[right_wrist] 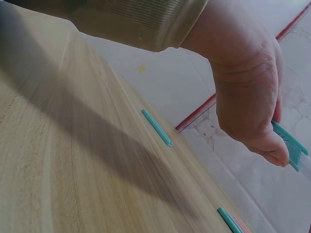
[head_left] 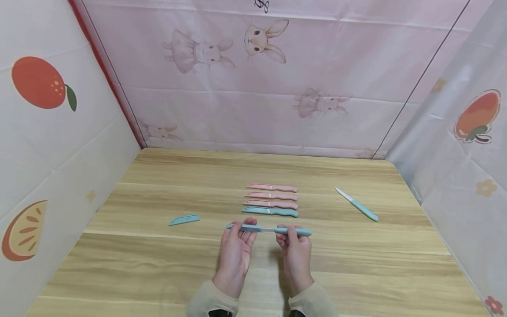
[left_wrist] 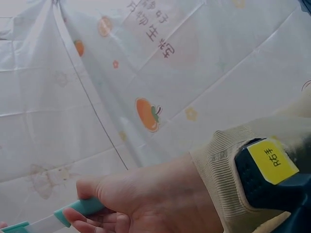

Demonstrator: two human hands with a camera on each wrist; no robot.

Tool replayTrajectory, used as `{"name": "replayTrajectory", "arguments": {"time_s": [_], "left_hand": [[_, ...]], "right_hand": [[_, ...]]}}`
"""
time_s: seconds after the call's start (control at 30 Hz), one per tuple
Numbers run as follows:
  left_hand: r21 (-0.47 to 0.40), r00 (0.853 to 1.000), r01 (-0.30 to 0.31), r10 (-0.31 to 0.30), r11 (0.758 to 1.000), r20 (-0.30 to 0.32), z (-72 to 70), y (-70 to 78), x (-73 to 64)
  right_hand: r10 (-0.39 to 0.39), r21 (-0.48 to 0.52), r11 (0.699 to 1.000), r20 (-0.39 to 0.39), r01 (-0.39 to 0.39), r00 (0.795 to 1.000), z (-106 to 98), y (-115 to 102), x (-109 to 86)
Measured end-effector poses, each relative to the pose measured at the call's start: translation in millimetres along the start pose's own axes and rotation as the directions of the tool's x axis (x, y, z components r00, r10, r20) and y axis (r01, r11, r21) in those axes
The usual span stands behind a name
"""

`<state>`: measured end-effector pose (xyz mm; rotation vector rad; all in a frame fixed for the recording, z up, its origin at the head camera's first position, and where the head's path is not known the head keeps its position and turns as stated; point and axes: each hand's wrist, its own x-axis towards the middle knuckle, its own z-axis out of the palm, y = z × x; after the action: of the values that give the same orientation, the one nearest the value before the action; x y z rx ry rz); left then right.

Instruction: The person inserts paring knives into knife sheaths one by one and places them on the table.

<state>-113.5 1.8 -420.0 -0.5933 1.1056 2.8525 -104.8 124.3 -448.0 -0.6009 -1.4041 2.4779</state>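
Observation:
In the head view, my left hand (head_left: 234, 259) pinches a light-blue blade sheath (head_left: 254, 228) between thumb and fingers. My right hand (head_left: 298, 260) grips the light-blue handle of a small paring knife (head_left: 306, 232). The knife's tip end lies inside the sheath, and a short stretch of bare blade (head_left: 267, 229) shows between the two hands. The left wrist view shows the right hand around the handle (left_wrist: 86, 207). From the right wrist view, the left hand's thumb and fingers are seen on the sheath (right_wrist: 290, 145).
Beyond the hands lie a sheathed blue knife (head_left: 282, 212) and three sheathed pink knives, such as the farthest one (head_left: 283, 188), in a row. An unsheathed blue knife (head_left: 364, 209) lies right, a loose blue sheath (head_left: 185, 219) left. Printed cloth surrounds the wooden table (head_left: 119, 259).

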Motion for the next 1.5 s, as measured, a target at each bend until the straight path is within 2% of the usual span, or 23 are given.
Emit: {"name": "replayTrajectory", "arguments": {"time_s": [1.5], "left_hand": [[-0.009,0.999,-0.017,0.018,1.000,0.047,-0.3,-3.0,-2.2]], "right_hand": [[0.022,0.023,0.999,-0.003,-0.022,1.000,3.7,6.2,0.0]]}}
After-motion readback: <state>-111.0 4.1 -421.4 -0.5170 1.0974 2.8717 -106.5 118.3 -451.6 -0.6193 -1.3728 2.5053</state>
